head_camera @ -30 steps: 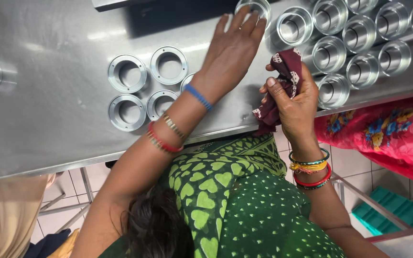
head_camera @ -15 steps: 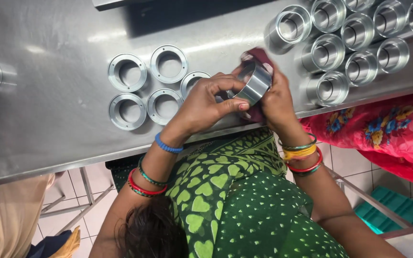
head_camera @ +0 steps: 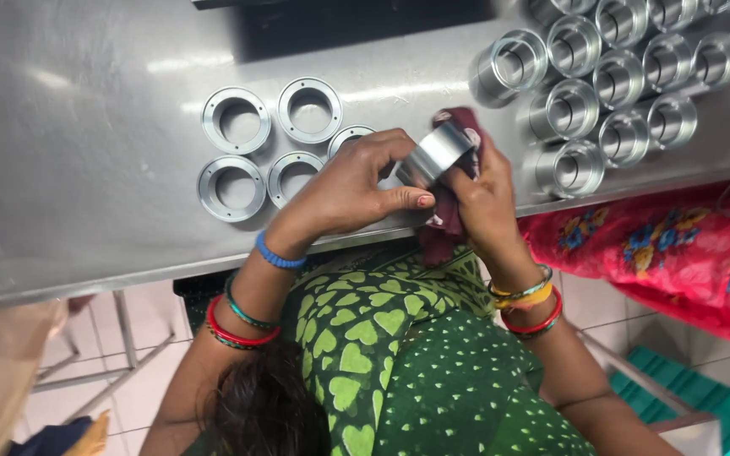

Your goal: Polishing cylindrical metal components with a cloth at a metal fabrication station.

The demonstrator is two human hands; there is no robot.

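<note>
Your left hand (head_camera: 348, 190) is curled round the short shiny metal cylinder (head_camera: 434, 154), and your right hand (head_camera: 479, 198) is closed on the dark red cloth (head_camera: 449, 221) pressed against it — both just above the grey steel tabletop (head_camera: 86, 169). It looks rigid, fairly heavy and slick, so grip it by the outer wall. Flat metal rings (head_camera: 234, 118) lie beyond your left hand; more cylinders (head_camera: 572, 105) beyond your right.

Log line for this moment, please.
left hand: grips metal sleeve | right hand: maroon cloth against it | table: flat rings alongside
</note>
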